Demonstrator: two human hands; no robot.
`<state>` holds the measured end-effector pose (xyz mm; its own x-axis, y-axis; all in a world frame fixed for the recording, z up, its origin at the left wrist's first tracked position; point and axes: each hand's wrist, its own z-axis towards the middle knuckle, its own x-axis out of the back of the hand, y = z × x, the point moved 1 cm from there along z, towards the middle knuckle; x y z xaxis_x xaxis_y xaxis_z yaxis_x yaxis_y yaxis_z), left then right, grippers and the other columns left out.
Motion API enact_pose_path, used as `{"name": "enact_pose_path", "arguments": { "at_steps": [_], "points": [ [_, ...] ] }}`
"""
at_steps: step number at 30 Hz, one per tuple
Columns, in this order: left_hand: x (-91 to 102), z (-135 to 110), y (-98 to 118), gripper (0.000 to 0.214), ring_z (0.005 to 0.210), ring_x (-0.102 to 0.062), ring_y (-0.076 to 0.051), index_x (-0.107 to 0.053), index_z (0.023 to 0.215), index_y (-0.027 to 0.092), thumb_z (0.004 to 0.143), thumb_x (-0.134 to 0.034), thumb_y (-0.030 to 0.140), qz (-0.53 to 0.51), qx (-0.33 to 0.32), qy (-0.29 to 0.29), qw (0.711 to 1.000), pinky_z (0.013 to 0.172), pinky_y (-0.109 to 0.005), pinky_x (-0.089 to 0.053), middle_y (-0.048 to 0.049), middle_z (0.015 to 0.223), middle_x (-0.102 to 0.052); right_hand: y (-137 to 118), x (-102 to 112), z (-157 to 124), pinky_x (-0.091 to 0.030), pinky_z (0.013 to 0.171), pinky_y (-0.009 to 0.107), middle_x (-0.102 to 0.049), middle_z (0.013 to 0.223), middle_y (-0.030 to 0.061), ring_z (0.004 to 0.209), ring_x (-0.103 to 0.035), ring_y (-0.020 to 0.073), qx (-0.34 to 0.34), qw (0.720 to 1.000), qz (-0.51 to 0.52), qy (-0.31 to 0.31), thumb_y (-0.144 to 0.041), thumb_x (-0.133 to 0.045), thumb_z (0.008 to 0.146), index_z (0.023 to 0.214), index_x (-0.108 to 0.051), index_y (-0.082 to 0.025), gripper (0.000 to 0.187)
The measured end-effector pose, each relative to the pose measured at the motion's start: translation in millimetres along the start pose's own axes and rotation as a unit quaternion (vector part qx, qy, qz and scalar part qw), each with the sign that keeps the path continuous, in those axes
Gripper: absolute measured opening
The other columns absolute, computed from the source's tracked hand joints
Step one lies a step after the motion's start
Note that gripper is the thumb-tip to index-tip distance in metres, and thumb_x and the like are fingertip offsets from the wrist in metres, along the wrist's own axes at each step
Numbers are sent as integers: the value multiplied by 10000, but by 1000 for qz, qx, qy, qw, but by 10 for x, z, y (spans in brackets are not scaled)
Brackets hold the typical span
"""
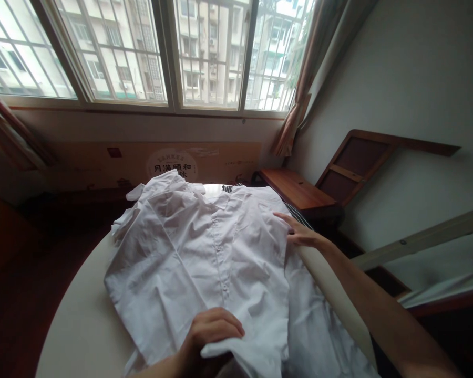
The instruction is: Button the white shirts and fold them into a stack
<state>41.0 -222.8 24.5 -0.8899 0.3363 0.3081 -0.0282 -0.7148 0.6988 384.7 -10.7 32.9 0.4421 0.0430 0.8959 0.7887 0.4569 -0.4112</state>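
Observation:
A white button-up shirt [197,262] lies spread out, front up, with its collar toward the window and a row of buttons down the middle. Near the hem, my left hand [215,331] is closed on the cloth, and a flap of the shirt folds up beside its fingers; the thumb is hidden. My right hand [301,231] rests at the shirt's right shoulder and sleeve, fingers stretched out on the fabric. Under the shirt is a pale round table [79,310].
Crumpled white cloth [163,184] is heaped at the table's far left. Black-and-white striped fabric [299,215] shows past the right shoulder. Beyond stand a wooden bench [299,189], a long printed cardboard box [82,157] and barred windows [208,52]. Curtains [289,131] hang beside them.

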Motion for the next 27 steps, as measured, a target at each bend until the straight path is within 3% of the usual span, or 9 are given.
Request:
{"name": "enact_pose_path", "arguments": {
  "at_steps": [2,4,8,10,12,16,19,23,27],
  "points": [
    [78,118,78,337,725,-666,-163,-683,891,177,936,-434,399,-11,77,68,995,651,-244,-519,-84,794,-709,-12,-58,-142,-275,1101,451,-364,1483,101,1355,-325,305,17,999,-41,-15,-219,-619,642,1412,-404,-191,800],
    [151,257,178,262,718,-671,-151,-698,903,200,933,-466,318,6,85,133,987,629,-224,-516,-56,796,-716,-70,-124,-171,-256,1103,463,-377,1475,101,1356,-319,298,28,996,-79,8,-188,-598,667,1390,-438,-202,740],
    [219,492,372,195,794,-689,-188,-660,1003,227,914,-509,312,-19,-26,180,983,677,-287,-555,-48,851,-728,-190,-153,24,-325,1045,409,-575,1290,89,1198,-493,245,-43,979,-114,163,-152,-441,839,1197,-620,-210,404],
    [194,519,425,197,880,-687,-210,-632,1057,221,908,-520,286,10,-123,124,985,768,-335,-556,-60,889,-734,-185,-126,148,-363,991,403,-619,1204,117,1130,-526,260,-148,952,-119,242,-176,-404,879,1147,-643,-176,359],
    [111,455,401,193,970,-669,-200,-624,1067,203,891,-550,233,81,-193,12,978,893,-332,-515,-52,929,-738,-130,-115,234,-402,916,409,-616,1179,171,1088,-541,293,-245,925,-116,268,-188,-370,892,1169,-628,-135,382],
    [-132,144,136,166,1133,-589,-159,-653,994,215,899,-546,300,189,-194,-184,945,1071,-277,-362,8,1041,-721,76,-132,237,-461,749,372,-668,1039,182,918,-620,295,-337,915,-95,202,-241,-425,865,1064,-684,-149,339],
    [-234,-45,-23,229,1249,-494,-153,-645,1086,276,933,-482,325,249,-171,-276,912,1137,-299,-255,51,1202,-654,279,-33,148,-471,728,321,-700,984,114,870,-644,256,-339,928,-71,135,-280,-576,777,976,-705,-185,256],
    [-233,-102,-24,315,1357,-359,-174,-583,1225,328,930,-476,340,265,-150,-346,888,1148,-347,-250,59,1346,-547,462,334,123,-484,749,266,-717,923,65,842,-657,210,-300,953,-38,-2,-220,-662,687,1014,-698,-166,333],
    [-326,-266,-109,307,1362,-350,-201,-604,1199,331,924,-471,361,245,-142,-359,889,1127,-382,-301,56,1366,-525,209,532,304,-414,964,401,-600,1236,177,1151,-544,307,-256,952,-131,109,-270,-584,786,1231,-588,-108,474]
  ]
}}
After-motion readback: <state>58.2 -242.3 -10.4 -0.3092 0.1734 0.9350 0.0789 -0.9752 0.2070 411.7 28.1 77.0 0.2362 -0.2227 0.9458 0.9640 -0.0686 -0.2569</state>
